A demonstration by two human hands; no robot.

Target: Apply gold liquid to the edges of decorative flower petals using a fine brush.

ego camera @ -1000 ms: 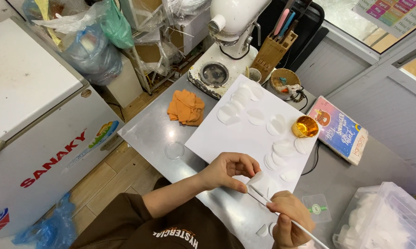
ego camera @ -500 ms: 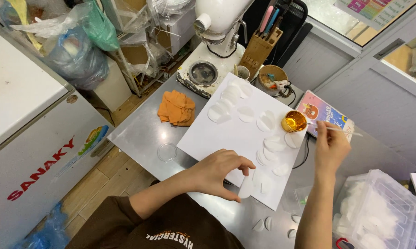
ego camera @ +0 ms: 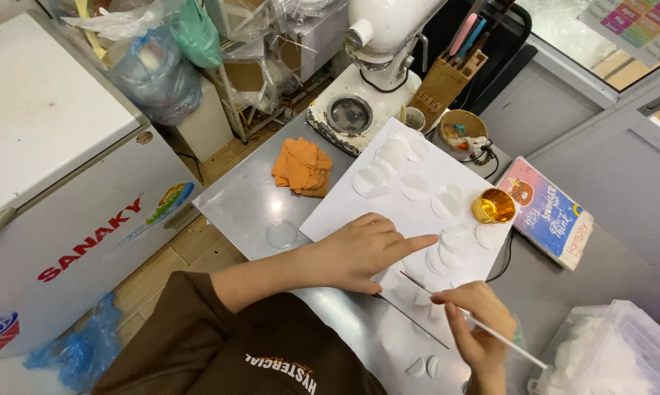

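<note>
The left hand [ego camera: 359, 252] lies flat, fingers spread, on the white sheet [ego camera: 344, 212] at its near edge. The right hand [ego camera: 476, 322] pinches one thin brush [ego camera: 454, 311]. One gold cup [ego camera: 493, 206] sits by the sheet's right edge.

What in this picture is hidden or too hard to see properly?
- White sheet, head view: part of it lies under the left hand.
- Thin brush: its tip is too fine to make out; the right hand covers the middle.
- Clear plastic tub: cut off by the frame's corner.
- Small gold pot: contents too small to tell.
</note>
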